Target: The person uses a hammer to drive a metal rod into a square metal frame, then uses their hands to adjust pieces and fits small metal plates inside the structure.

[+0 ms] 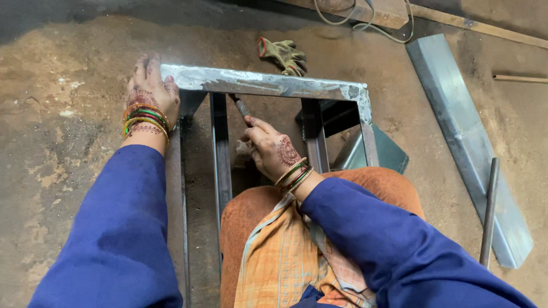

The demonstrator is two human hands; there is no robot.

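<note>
- Your left hand point(149, 91) lies flat and open on the metal frame point(268, 84), right on its far left corner. Your fingers spread over the shiny top bar.
- Your right hand point(269, 149) is closed around a small metal tool point(240, 106). The tool is thin and dark, and it sticks up out of your fist toward the top bar of the frame.
- The tip of the tool sits just under the top bar, near the middle of the frame. You cannot tell if the tip touches the bar.
- The frame is made of grey metal bars. Its top bar runs from side to side, and more bars run from it down toward your knees.
- You wear bangles point(146, 118) in gold, green and red on the wrist by the frame's left corner. More bangles sit on your other wrist, inside the frame.
- Your blue sleeves point(120, 228) come down on both sides of the frame. Your orange clothes cover your lap at the near end of the frame.
- A dirty work glove point(283, 55) lies on the floor just past the top bar.
- A long flat metal sheet point(465, 137) lies on the floor to the right of the frame, well apart from it.
- A thin metal rod point(489, 211) lies on the near end of that sheet.
</note>
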